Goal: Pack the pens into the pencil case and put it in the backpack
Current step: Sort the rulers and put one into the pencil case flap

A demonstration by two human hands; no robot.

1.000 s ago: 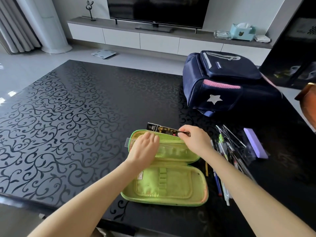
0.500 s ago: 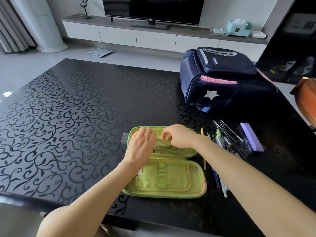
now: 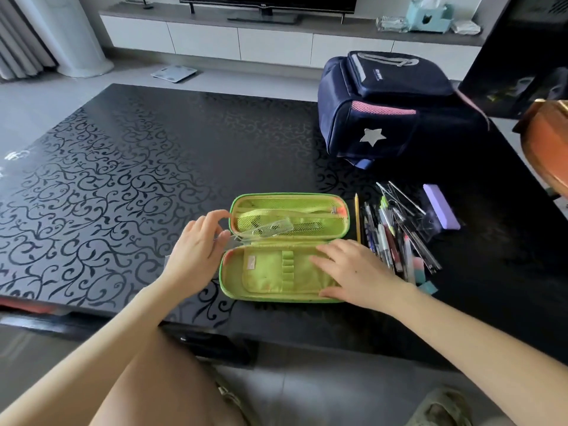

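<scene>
Green pencil case [image 3: 284, 247] lying open and flat on the black patterned bench [image 3: 123, 167], both halves facing up. Far half with a mesh pocket, something clear and something dark tucked behind the mesh; near half with a row of elastic loops down its middle.

Left hand [image 3: 196, 250] at the left edge of the pencil case, fingers curled, thumb and forefinger pinching a clear plastic piece [image 3: 229, 238] that sticks out past the case's left rim. Right hand [image 3: 353, 272] spread flat, palm down, fingers resting on the right part of the near half, holding nothing.

Just right of the pencil case, a yellow pencil [image 3: 357, 218] lying alone, parallel to the case's short side. Beyond it, further right, a loose heap of pens [image 3: 396, 235], crossing one another, none inside the loops. Purple block [image 3: 441, 206] at the far right edge of that heap.

Navy backpack [image 3: 390, 106] with a silver star and pink trim, behind and to the right of the pencil case, well apart from it.
</scene>
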